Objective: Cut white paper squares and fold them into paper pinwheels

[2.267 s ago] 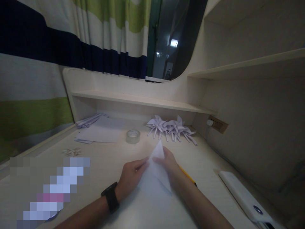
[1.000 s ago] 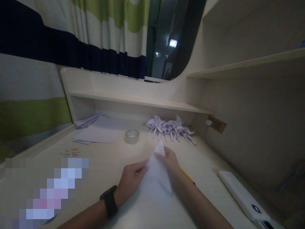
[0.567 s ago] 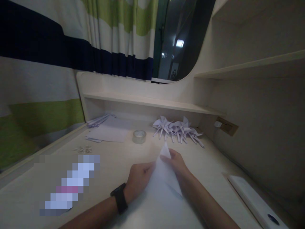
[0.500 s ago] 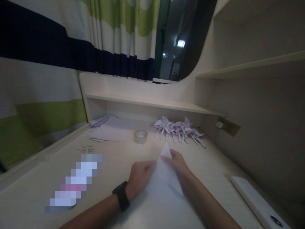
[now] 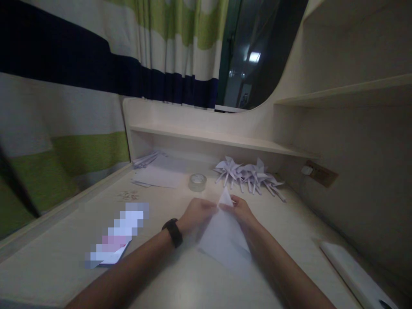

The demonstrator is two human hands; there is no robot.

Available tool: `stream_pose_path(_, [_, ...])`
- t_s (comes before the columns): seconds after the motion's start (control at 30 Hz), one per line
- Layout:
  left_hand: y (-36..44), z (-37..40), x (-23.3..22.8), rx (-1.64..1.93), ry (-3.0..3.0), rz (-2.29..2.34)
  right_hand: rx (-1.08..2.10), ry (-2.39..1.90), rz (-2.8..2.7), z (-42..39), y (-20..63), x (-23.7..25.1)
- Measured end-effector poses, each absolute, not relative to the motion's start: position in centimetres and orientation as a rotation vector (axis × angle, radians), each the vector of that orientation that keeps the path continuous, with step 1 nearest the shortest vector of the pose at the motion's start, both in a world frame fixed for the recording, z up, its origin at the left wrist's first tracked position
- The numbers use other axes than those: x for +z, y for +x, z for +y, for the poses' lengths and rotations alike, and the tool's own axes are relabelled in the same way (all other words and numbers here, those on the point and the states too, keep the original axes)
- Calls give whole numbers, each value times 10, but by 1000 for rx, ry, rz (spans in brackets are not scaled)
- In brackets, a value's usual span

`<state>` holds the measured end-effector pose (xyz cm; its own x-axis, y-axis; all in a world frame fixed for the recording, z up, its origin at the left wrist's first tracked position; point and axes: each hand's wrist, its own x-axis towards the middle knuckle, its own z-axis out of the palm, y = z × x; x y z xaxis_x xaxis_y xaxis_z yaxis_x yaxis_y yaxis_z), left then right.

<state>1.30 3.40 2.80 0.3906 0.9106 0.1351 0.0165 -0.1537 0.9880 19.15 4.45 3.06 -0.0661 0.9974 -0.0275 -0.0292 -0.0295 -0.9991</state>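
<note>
A white sheet of paper (image 5: 225, 240), folded to a point at its far end, lies between my hands over the desk. On its left edge, just below the point, my left hand (image 5: 198, 213) pinches the paper; a black watch is on that wrist. My right hand (image 5: 240, 211) grips the opposite edge near the tip, with the thumb on top and fingers behind. The lower part of the sheet is blurred by motion. Beyond the tip lie several white paper pinwheels (image 5: 247, 174) with rolled paper sticks.
Left of the pinwheels stands a roll of clear tape (image 5: 197, 183). Farther left are paper sheets (image 5: 164, 171) and several small scraps (image 5: 128, 195). A phone with a pixelated screen (image 5: 117, 240) lies at left, a long white object (image 5: 354, 270) at right. A shelf (image 5: 206, 136) runs behind.
The view has shifted slightly, so the desk things appear farther right. My left hand has moved up along the paper's edge toward the tip. My right hand keeps its hold.
</note>
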Motion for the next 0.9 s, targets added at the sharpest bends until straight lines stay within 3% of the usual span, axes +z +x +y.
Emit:
stream_pose_path(0.3, [19,27,10,1167,1583,969,1290,-1189,-1270,42,184,29])
stream_pose_path(0.63, [19,12,12,1297,2121,1129,1264,-1053,-1250,36,180,27])
stream_pose_path(0.9, [22,8,16,1321,2031,1103,1200,-1011,-1239,32,176,29])
